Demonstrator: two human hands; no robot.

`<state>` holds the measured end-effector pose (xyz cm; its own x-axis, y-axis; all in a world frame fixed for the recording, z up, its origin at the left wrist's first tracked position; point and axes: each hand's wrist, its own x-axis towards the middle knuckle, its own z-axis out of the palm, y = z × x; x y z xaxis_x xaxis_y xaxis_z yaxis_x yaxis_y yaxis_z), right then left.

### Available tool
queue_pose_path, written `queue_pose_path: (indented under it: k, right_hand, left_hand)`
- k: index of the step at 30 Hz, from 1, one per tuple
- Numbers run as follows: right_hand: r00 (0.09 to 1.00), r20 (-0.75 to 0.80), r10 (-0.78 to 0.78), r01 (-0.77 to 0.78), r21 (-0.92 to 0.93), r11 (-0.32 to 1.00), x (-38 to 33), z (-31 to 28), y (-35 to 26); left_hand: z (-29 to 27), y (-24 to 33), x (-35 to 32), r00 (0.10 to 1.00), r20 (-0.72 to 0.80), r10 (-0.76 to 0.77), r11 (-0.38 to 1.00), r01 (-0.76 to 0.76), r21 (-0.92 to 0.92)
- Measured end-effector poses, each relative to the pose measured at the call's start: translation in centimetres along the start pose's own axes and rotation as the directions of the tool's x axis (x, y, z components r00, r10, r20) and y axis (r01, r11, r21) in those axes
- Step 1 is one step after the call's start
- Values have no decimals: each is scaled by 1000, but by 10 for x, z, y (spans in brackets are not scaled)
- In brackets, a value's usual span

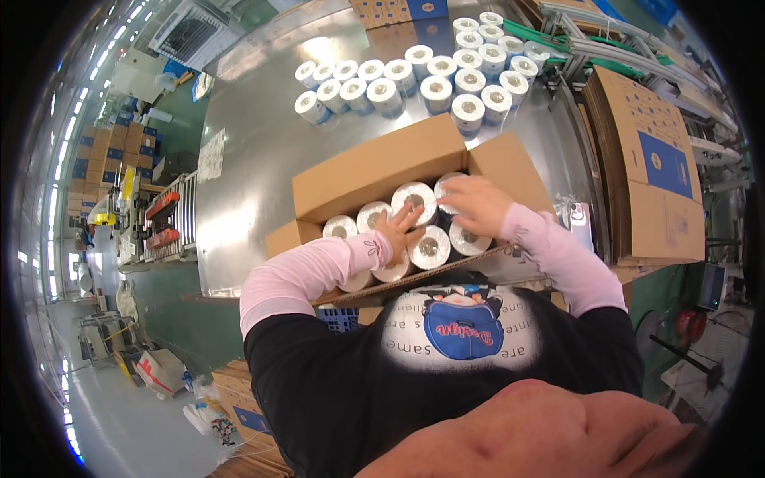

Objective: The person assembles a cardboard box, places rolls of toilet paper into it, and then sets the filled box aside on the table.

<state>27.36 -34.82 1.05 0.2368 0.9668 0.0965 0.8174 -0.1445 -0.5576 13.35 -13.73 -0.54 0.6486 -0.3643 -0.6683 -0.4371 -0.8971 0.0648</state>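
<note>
An open cardboard box [382, 166] stands in front of me, its flaps folded out. Inside it, white rolls wrapped in clear film stand upright in two rows. My left hand [397, 231] rests over the middle of the box, fingers spread, touching the tops of the rolls near a back-row roll [416, 201]. Over the right end lies my right hand [476, 205], fingers stretched out on another back-row roll [448, 185] and partly covering it. A front-row roll [430, 248] shows between the hands. Neither hand grips anything.
Many more wrapped rolls [386, 95] stand at the far side of the metal table [247, 191]. Flattened printed cartons [653, 167] are stacked at the right, beside a phone [577, 215]. A roller conveyor [182, 215] is at the left. A conveyor frame [621, 52] runs at the far right.
</note>
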Motion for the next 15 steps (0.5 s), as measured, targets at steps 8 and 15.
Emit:
queue_pose_path:
  k: [8, 15]
  right_hand:
    - [951, -243, 191, -141, 208, 968, -20, -11, 90]
    - [754, -400, 521, -568, 1, 823, 48, -48, 323]
  left_hand:
    - [-133, -120, 125, 465, -813, -351, 828, -252, -501]
    - [-95, -204, 322, 593, -520, -615, 740, 207, -639]
